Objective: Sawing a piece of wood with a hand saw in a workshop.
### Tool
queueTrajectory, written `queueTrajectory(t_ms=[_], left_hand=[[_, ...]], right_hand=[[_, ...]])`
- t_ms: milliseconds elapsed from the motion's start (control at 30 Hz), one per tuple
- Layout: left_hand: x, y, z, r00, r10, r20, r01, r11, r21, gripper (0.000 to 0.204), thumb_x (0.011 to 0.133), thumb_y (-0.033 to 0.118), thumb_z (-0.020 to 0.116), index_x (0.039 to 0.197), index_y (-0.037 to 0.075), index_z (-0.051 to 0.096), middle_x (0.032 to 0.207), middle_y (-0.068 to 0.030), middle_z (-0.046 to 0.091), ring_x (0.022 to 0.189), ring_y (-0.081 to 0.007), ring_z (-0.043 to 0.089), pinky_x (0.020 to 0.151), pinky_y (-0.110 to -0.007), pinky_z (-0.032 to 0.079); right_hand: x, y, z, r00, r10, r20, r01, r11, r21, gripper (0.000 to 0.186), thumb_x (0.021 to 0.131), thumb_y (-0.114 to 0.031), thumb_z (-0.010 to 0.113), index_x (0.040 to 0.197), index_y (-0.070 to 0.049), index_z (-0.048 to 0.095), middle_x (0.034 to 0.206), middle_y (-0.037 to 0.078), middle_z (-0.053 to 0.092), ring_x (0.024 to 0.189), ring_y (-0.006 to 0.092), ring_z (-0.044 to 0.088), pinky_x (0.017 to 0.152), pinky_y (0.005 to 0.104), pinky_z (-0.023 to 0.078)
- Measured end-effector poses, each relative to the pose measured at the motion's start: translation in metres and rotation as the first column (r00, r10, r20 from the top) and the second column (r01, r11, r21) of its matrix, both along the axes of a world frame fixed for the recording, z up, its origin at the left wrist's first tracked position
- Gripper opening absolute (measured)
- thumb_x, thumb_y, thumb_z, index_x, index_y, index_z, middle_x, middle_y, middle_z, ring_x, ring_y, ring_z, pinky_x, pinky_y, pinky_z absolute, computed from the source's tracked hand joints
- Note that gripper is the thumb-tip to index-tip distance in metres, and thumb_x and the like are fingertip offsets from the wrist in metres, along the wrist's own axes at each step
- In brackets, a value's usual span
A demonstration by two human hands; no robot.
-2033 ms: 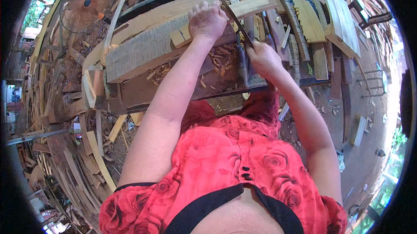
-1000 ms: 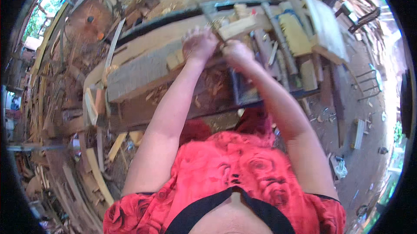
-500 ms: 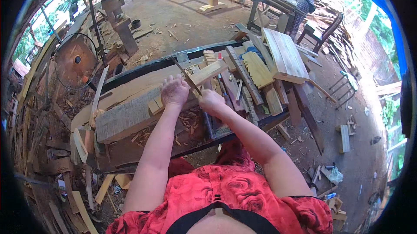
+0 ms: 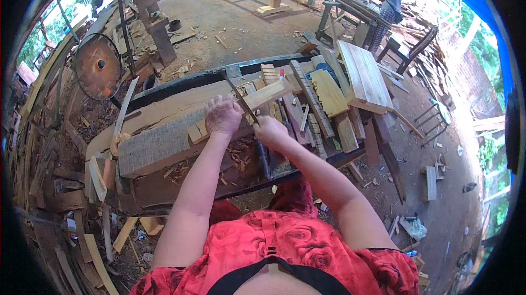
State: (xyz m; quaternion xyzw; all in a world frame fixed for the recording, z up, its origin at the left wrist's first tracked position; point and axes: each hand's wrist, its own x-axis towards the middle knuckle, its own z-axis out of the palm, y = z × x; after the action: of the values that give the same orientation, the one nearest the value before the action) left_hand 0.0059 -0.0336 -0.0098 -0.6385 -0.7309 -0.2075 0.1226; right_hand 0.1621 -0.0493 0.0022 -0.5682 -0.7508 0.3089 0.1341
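Note:
My left hand [image 4: 223, 115] is closed over a pale strip of wood [image 4: 268, 94], pressing it onto a thick grey timber block [image 4: 159, 150]. Just to its right, my right hand [image 4: 270, 132] is wrapped round the near end of a long, narrow dark saw blade [image 4: 239, 98]. The blade lies across the strip, slanting away to the far left. Its handle is hidden in my fist, and its teeth are too small to make out. The strip's near end [image 4: 197, 130] shows left of my left wrist, its far end beyond the blade.
Notched wooden bars [image 4: 311, 98], a yellowish board [image 4: 327, 92] and a slatted wooden panel [image 4: 366, 76] crowd the bench's right side. Shavings [image 4: 238, 158] lie near my wrists. A round fan [image 4: 98, 67] stands at left. Another person [image 4: 386, 4] works at a far bench.
The whole view has shifted slightly. Both hands keep nearly the same places, the left on the strip and the right on the saw, with the blade still lying across the wood.

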Motion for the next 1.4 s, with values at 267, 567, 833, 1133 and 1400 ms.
queueTrajectory(t_ms=[267,567,833,1133,1400], left_hand=[[0.002,0.001,0.003,1.000,-0.023,0.020,0.023,1.000,-0.019,0.022,0.080,0.027,0.052,0.093,0.011,0.060,0.095,-0.0125,0.058,0.092,-0.0296,0.056,0.081,-0.044,0.043],[0.002,-0.003,0.008,1.000,0.009,0.013,-0.008,1.000,-0.015,0.021,0.079,0.026,0.052,0.093,0.011,0.060,0.094,-0.0122,0.059,0.091,-0.0298,0.057,0.079,-0.045,0.044],[0.002,0.006,-0.002,1.000,-0.006,0.027,0.006,1.000,-0.007,0.020,0.079,0.025,0.052,0.092,0.012,0.059,0.093,-0.0115,0.059,0.090,-0.0294,0.057,0.078,-0.045,0.045],[0.002,-0.005,0.008,1.000,-0.014,0.027,0.014,1.000,-0.006,0.022,0.080,0.026,0.050,0.092,0.010,0.059,0.092,-0.0128,0.059,0.091,-0.0307,0.056,0.079,-0.045,0.044],[-0.002,-0.002,-0.001,0.999,0.013,0.052,-0.013,1.000,0.001,0.021,0.079,0.026,0.052,0.090,0.010,0.060,0.092,-0.0120,0.059,0.091,-0.0302,0.056,0.078,-0.045,0.044]], right_hand=[[0.001,0.002,-0.015,0.999,-0.030,0.029,0.027,0.994,0.104,0.034,0.087,-0.030,0.042,0.095,-0.002,0.061,0.089,0.025,0.063,0.088,0.0423,0.060,0.081,0.0500,0.045],[0.032,-0.057,0.000,0.996,-0.018,0.092,0.015,0.999,0.037,0.033,0.086,-0.026,0.042,0.092,-0.001,0.061,0.095,0.024,0.063,0.092,0.0410,0.060,0.082,0.0496,0.047],[-0.013,0.017,0.001,0.999,-0.035,0.021,0.033,0.996,0.084,0.035,0.086,-0.029,0.042,0.093,-0.001,0.062,0.094,0.025,0.063,0.093,0.0423,0.059,0.083,0.0501,0.045],[0.012,-0.027,0.000,0.995,-0.009,0.101,0.007,1.000,0.013,0.034,0.086,-0.028,0.043,0.098,-0.002,0.061,0.098,0.023,0.063,0.096,0.0394,0.060,0.084,0.0497,0.046],[0.005,-0.018,-0.005,0.999,-0.009,0.049,0.003,0.994,0.106,0.031,0.085,-0.027,0.045,0.093,-0.001,0.059,0.095,0.024,0.063,0.093,0.0402,0.060,0.083,0.0491,0.047]])
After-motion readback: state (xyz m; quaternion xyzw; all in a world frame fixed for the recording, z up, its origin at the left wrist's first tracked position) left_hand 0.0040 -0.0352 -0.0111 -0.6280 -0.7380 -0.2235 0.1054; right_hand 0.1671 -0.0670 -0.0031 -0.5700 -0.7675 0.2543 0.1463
